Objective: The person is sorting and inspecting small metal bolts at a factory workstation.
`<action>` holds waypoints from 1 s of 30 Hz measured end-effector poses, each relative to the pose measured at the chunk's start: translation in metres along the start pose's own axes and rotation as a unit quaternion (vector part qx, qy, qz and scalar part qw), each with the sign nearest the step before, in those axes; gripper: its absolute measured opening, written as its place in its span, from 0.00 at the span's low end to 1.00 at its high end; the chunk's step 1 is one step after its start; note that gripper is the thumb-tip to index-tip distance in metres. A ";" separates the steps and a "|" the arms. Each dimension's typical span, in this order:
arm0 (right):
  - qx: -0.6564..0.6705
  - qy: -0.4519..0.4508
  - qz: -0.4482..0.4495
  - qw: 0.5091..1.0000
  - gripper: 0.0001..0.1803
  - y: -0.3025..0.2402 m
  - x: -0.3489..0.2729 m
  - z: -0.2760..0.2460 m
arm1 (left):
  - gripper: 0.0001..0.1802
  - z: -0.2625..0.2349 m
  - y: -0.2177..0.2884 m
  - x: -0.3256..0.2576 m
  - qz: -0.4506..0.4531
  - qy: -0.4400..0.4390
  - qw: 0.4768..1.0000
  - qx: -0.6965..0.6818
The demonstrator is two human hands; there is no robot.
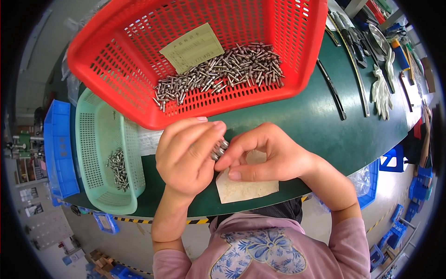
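Observation:
My left hand (186, 156) is closed around a small bunch of short metal pins (218, 149), whose ends stick out between thumb and fingers. My right hand (265, 156) meets it from the right, with its fingertips pinching at those same pins. Both hands hover over a pale cloth pad (246, 188) lying on the dark green table (316, 116). Just beyond the hands stands a red mesh basket (130, 79) holding a heap of the same metal pins (223, 69) and a yellowish paper slip (193, 46).
A light green mesh basket (93, 153) with a few pins (118, 169) sits at the left, beside a blue bin (58, 149). White gloves (382, 90), long curved metal strips (332, 88) and tools lie at the table's right. Blue crates (395, 160) stand on the floor.

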State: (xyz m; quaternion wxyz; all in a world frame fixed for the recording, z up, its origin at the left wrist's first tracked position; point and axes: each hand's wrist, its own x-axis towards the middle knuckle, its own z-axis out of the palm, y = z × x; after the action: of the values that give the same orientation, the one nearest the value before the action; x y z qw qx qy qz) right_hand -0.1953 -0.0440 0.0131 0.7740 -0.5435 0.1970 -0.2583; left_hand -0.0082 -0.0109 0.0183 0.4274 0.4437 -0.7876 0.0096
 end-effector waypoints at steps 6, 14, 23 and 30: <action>-0.258 0.218 -0.208 0.918 0.09 0.003 0.003 0.000 | 0.10 -0.001 0.019 0.000 -0.358 0.015 0.869 -0.342; -0.321 0.233 -0.293 0.870 0.10 0.006 0.006 -0.001 | 0.11 -0.005 0.018 -0.007 -0.458 -0.090 0.647 -0.603; -0.325 0.230 -0.285 0.872 0.09 0.006 0.005 -0.001 | 0.11 -0.005 0.019 -0.008 -0.457 -0.098 0.656 -0.592; -0.323 0.225 -0.295 0.871 0.09 0.005 0.005 -0.001 | 0.11 -0.004 0.021 -0.007 -0.448 -0.095 0.674 -0.580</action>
State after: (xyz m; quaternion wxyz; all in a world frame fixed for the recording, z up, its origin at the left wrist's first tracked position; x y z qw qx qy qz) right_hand -0.1910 -0.0468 0.0080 0.3777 -0.7236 0.2690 -0.5113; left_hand -0.0188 0.0084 0.0234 0.4750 0.4045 -0.3782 -0.6839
